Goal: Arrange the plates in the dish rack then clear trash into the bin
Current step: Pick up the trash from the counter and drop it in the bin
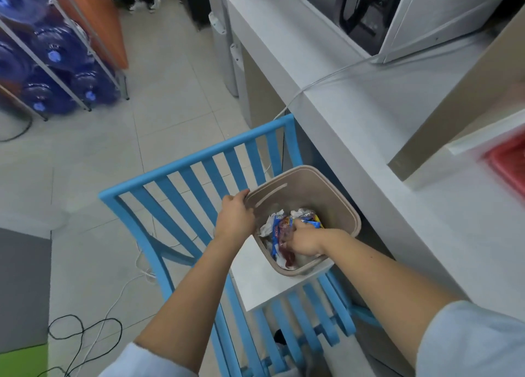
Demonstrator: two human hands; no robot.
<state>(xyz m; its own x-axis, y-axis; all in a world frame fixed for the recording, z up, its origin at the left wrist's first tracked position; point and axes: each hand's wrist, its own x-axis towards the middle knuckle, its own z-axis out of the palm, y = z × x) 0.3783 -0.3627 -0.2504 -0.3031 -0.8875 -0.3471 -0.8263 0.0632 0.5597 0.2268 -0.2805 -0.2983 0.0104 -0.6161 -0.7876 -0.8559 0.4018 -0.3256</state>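
A beige plastic bin [335, 195] rests on a white surface between blue chair frames, beside the counter. It holds crumpled wrappers and tissues [277, 230]. My left hand [234, 216] grips the bin's left rim. Reaching down inside the bin, my right hand [305, 241] has its fingers closed on the trash, a blue and yellow wrapper showing by the fingertips. No plates or dish rack are in view.
A blue slatted chair [199, 163] stands left of the bin. The white counter [355, 98] on the right carries a microwave [366, 10] and a red tray [508, 163]. Water bottles [54, 72] fill a rack at far left. Cables [82, 337] lie on the tiled floor.
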